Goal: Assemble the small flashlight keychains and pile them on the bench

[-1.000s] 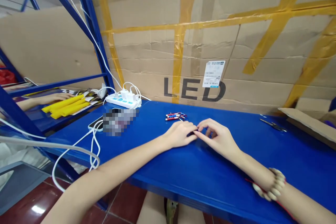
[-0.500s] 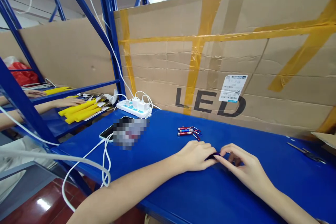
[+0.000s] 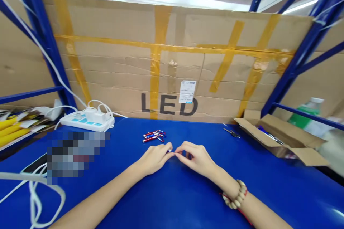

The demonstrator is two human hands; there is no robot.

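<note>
My left hand (image 3: pixel 153 157) and my right hand (image 3: pixel 195 158) rest together on the blue table (image 3: pixel 188 200), fingertips meeting around a small dark item (image 3: pixel 170 151) that is mostly hidden by the fingers. Both hands pinch it from either side. Just beyond the left hand lies a small pile of red and blue keychain torches (image 3: pixel 153 136). A beaded bracelet (image 3: pixel 236 197) sits on my right wrist.
A taped cardboard sheet marked LED (image 3: pixel 172 64) stands along the table's back. A white power strip (image 3: pixel 86 121) with cables is at the back left, a phone (image 3: pixel 34 165) at the left edge. Small pliers (image 3: pixel 232 133) and an open cardboard box (image 3: pixel 282 139) sit at the right.
The camera has swung right and up, bringing the open box and right rack post into view. Both hands stay joined on the small item at the same spot on the table.
</note>
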